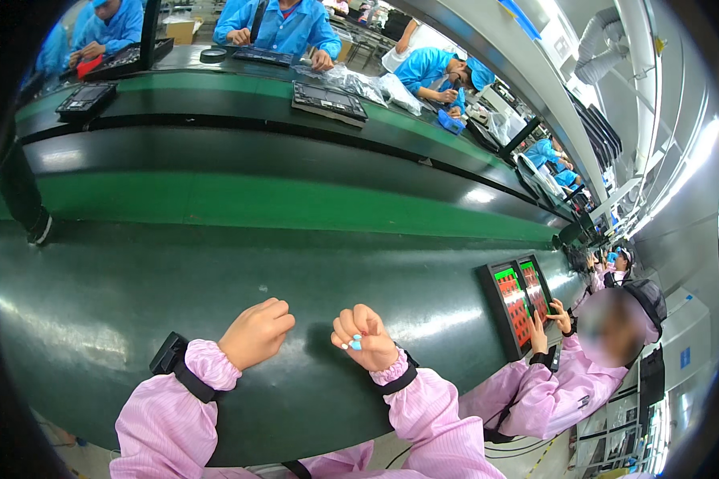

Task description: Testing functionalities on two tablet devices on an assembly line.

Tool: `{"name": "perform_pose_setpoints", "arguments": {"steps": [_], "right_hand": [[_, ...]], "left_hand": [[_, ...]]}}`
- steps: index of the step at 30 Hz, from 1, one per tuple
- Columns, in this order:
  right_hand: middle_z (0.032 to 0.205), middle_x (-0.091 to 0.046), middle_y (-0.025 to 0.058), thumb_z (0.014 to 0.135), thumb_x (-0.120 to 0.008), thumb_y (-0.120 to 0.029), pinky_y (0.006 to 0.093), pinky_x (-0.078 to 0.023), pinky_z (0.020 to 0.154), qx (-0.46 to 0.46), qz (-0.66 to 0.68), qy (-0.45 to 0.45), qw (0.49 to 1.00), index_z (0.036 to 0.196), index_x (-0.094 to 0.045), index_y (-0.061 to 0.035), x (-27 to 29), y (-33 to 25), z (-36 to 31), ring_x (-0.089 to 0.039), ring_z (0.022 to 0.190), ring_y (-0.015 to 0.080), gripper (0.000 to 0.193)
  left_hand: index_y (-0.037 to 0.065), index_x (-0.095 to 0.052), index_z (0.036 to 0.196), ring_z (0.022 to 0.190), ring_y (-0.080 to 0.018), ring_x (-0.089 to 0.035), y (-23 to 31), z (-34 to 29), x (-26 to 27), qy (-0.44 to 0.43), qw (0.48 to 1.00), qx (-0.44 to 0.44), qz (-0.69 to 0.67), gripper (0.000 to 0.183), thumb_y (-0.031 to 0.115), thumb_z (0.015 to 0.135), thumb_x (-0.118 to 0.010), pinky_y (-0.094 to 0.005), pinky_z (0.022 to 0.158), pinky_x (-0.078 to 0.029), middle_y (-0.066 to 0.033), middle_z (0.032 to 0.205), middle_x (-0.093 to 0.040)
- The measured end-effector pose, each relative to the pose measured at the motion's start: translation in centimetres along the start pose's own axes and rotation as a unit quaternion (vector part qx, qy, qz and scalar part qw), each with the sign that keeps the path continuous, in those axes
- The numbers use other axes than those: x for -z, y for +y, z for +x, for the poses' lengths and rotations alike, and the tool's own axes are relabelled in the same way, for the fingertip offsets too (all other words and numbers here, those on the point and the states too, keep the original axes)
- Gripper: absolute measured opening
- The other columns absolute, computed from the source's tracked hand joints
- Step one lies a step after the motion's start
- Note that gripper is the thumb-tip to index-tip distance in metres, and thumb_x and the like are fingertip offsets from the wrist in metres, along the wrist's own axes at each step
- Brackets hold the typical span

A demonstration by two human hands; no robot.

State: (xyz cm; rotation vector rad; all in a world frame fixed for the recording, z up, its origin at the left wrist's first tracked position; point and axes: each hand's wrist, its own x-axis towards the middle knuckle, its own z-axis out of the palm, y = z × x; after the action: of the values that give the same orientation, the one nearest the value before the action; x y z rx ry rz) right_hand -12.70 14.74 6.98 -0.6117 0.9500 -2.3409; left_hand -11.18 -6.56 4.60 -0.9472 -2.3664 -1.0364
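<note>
Above the dark green worktop (176, 271), my left hand (257, 334) is closed in a fist, its back toward me, and no object shows in it. To its right, my right hand (365, 338) is turned with its fingers curled in and the painted nails showing; nothing is visible in it either. A gap of bare worktop lies between the hands, and neither touches any object. Both my arms wear pink striped sleeves. Dark straps circle both wrists, and a small black device (168, 354) sits on the left one.
On my right, a co-worker in pink handles a black tray (503, 315) with red and green contents. Beyond the bright green belt (240, 199), people in blue work along a far line. Black trays (327, 102) and clear plastic bags (399, 93) lie there.
</note>
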Motion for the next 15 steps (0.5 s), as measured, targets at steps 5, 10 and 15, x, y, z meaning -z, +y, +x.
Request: {"name": "perform_pose_setpoints", "arguments": {"steps": [5,10,15], "right_hand": [[0.067,-0.037,0.0002,0.068,-0.051,-0.001,0.0282,-0.031,0.061,-0.011,-0.003,0.01,1.0,0.068,-0.034,-0.0108,-0.21,-0.32,0.22,-0.035,0.063,0.0132,0.02],[0.066,-0.036,0.002,0.062,-0.046,0.001,0.0289,-0.031,0.061,-0.019,-0.001,0.035,0.999,0.067,-0.033,-0.0098,0.12,-0.55,0.13,-0.035,0.063,0.0149,0.018],[0.065,-0.035,0.0037,0.058,-0.044,0.0,0.0298,-0.031,0.061,-0.032,0.012,0.032,0.999,0.065,-0.033,-0.0089,0.29,-0.34,0.36,-0.035,0.063,0.0167,0.016]], "left_hand": [[0.003,-0.043,0.066,0.067,-0.0258,-0.045,0.13,0.38,0.14,-0.002,1.0,-0.002,0.002,0.015,-0.005,0.06,-0.055,-0.0361,0.057,-0.041,-0.0094,0.07,-0.039],[0.002,-0.043,0.066,0.067,-0.0255,-0.045,0.28,0.83,-0.05,-0.003,1.0,-0.004,0.007,0.015,-0.005,0.06,-0.054,-0.0358,0.056,-0.04,-0.0093,0.07,-0.039],[0.003,-0.044,0.069,0.065,-0.0258,-0.045,0.19,0.67,0.14,-0.007,1.0,0.003,0.009,0.015,-0.005,0.06,-0.054,-0.0364,0.056,-0.04,-0.0092,0.069,-0.04]]}}
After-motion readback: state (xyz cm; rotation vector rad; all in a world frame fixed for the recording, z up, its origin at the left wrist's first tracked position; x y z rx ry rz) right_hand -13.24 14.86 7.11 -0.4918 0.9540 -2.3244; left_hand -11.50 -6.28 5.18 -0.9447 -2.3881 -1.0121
